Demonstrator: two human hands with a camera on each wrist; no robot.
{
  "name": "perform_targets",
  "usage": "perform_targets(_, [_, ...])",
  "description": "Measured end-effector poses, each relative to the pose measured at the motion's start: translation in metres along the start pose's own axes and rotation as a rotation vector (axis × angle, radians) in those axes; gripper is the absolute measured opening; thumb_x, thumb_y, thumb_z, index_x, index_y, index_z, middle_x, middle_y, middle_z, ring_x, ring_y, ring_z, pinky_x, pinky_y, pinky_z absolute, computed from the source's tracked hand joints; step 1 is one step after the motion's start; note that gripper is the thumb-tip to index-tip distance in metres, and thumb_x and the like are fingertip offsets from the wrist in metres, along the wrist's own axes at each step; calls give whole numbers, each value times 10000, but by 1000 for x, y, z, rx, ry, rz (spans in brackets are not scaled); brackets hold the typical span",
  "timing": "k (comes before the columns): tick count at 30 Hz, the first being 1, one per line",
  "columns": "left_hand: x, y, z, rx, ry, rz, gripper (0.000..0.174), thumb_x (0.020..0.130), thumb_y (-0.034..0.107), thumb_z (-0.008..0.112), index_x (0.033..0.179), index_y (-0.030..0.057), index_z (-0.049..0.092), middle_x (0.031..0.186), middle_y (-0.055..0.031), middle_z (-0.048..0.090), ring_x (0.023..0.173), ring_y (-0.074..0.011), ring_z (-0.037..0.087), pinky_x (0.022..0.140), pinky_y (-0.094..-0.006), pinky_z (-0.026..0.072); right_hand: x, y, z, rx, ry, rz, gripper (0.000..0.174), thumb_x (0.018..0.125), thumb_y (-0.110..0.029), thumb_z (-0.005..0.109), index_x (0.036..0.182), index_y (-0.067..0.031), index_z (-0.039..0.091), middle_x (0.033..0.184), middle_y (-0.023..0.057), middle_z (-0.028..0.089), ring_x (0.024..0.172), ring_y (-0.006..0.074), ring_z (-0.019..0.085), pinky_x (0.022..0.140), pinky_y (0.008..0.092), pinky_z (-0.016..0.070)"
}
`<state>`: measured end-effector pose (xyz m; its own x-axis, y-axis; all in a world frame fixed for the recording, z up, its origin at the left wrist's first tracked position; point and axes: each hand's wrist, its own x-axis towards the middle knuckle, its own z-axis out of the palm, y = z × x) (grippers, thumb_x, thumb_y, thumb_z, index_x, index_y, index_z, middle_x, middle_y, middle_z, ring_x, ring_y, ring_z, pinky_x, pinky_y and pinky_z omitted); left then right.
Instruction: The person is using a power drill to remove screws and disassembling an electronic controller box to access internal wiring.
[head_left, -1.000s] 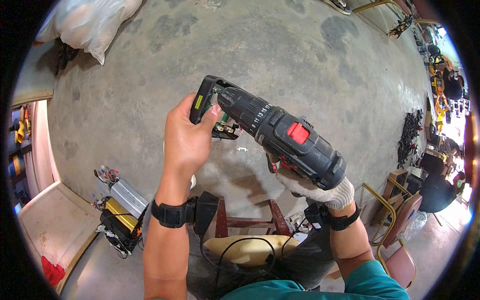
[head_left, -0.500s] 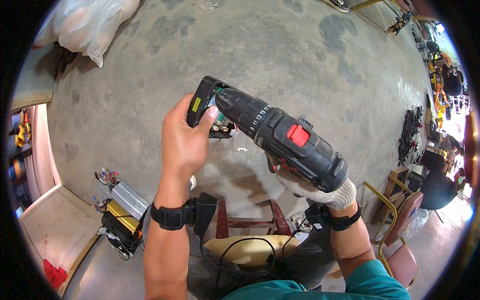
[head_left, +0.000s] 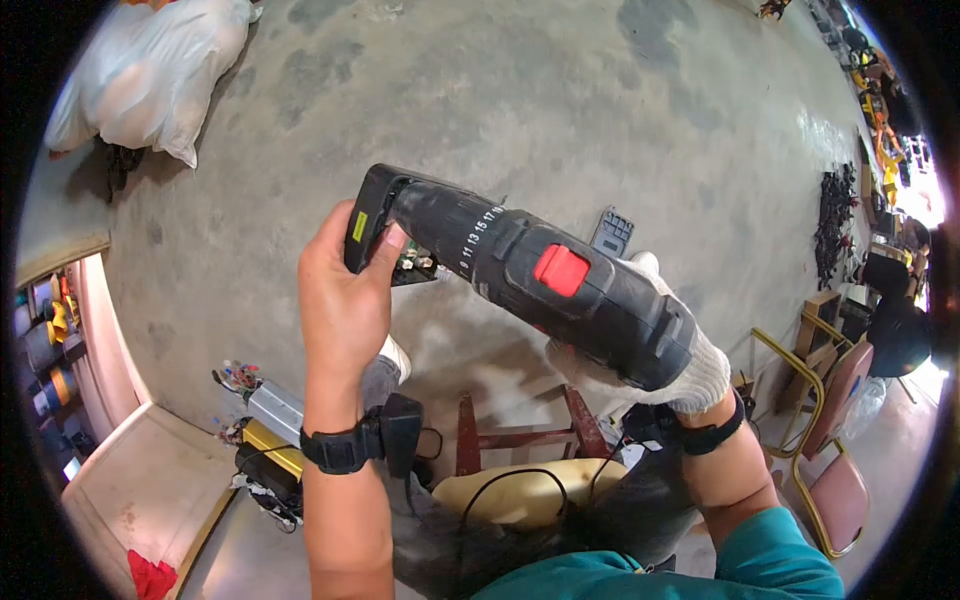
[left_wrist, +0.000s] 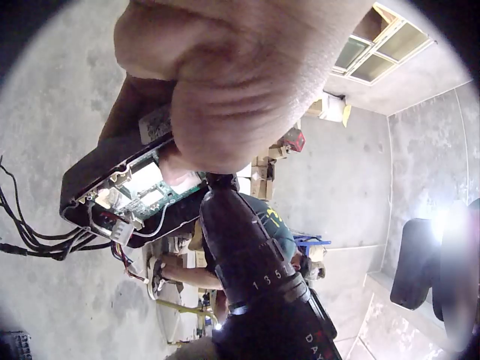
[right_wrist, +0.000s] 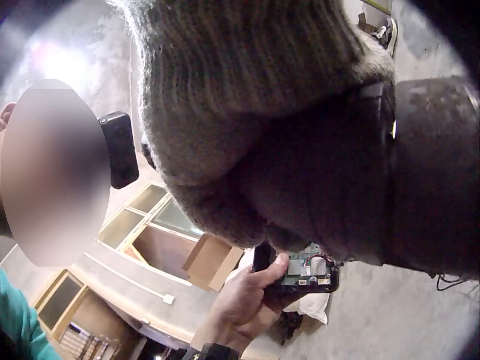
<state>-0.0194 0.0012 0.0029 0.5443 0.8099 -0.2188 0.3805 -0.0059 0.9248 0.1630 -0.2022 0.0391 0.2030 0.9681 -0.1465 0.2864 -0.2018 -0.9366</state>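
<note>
In the head view my bare left hand [head_left: 345,305] grips a black plastic case [head_left: 372,195], fingers behind it and thumb over the open side. A green circuit board [left_wrist: 154,196] with a white connector and thin wires shows inside in the left wrist view. My right hand [head_left: 705,365], in a white knitted glove, holds a black cordless drill [head_left: 620,318] with a red switch on top. The handle is mostly hidden under the drill's body. The drill's nose [left_wrist: 221,206] points into the case, its tip right by my left thumb.
A grey panel with cutouts [head_left: 612,232] lies on the concrete floor beyond the drill. Below my hands is a small reddish wooden stool [head_left: 525,440]. Silver and gold metal boxes [head_left: 270,448] sit at left, a chair [head_left: 840,400] at right, a white sack [head_left: 165,75] at upper left.
The drill and case have shifted left together in the head view, with the drill's body tilted more level. The grey panel has come into sight beyond the drill. Both hands keep their holds.
</note>
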Motion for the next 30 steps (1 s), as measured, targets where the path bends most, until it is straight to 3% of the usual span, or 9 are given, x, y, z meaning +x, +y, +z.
perform_targets(1, [1,0,0,2,-15,-13,114,960,63,702,1037,-18,682,818,13,635,765,-69,535,714,-251,464,1,-1,0,100,21,101,526,744,-91,855,1248,-120,709,1174,77,730,1057,294,647,943,383,417])
perform_targets(8, [1,4,2,38,-7,-23,97,962,49,699,1032,-17,684,808,14,630,757,-69,527,700,-250,454,2,5,-1,107,12,17,478,755,-89,851,1213,-123,718,1141,70,734,1057,243,647,959,367,410])
perform_targets(10, [2,1,2,57,5,9,96,959,45,700,1031,-16,686,808,11,636,752,-73,528,690,-258,451,3,5,2,123,77,19,441,778,-83,837,1202,-100,717,1131,63,738,1025,226,665,945,354,461])
perform_targets(14, [4,0,-1,79,-7,-8,104,945,34,704,1029,-22,684,796,-4,638,741,-78,529,684,-266,449,-7,22,2,173,-1,137,457,791,-61,819,1233,-79,702,1130,67,743,988,206,688,915,341,524])
perform_targets(16, [4,-1,-1,118,-6,-13,111,929,28,710,1021,-29,681,776,-19,632,727,-83,527,681,-271,449,-11,27,5,-11,70,67,484,799,-39,803,1267,-71,684,1115,72,745,969,185,701,891,331,560])
perform_targets(20, [3,1,-2,129,-18,-52,114,919,27,714,1011,-31,677,760,-28,627,716,-88,523,675,-280,448,-10,27,6,-36,80,41,505,805,-27,792,1293,-76,671,1103,73,745,990,182,700,924,347,558])
perform_targets(30, [4,2,-3,161,-17,0,101,925,39,710,980,-33,667,748,-33,612,704,-100,511,664,-292,446,-2,19,3,52,24,47,434,787,-58,826,1202,-71,701,1081,76,743,966,195,697,904,348,545])
